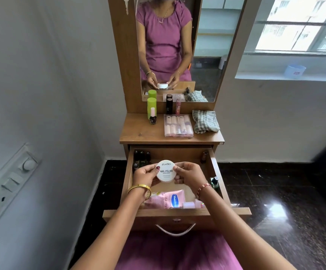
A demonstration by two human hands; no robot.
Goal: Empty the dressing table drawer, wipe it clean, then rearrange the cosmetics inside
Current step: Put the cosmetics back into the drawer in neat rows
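Both hands, left (145, 177) and right (187, 175), pinch a round white nail-polish-remover tub (166, 171) above the open drawer (219, 178). Lotion pouch (168, 199) and polish bottles (141, 155) remain inside. Emptying judged underway; next, set the tub on the counter (140, 133).

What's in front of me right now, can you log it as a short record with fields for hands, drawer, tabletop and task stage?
hands: left hand and right hand both hold the white nail polish remover tub over the drawer
drawer: drawer open; pink Vaseline pouch and nail polish bottles inside
tabletop: green bottle, clear nail kit box, checked cloth
task stage: cannot tell whether emptying or refilling
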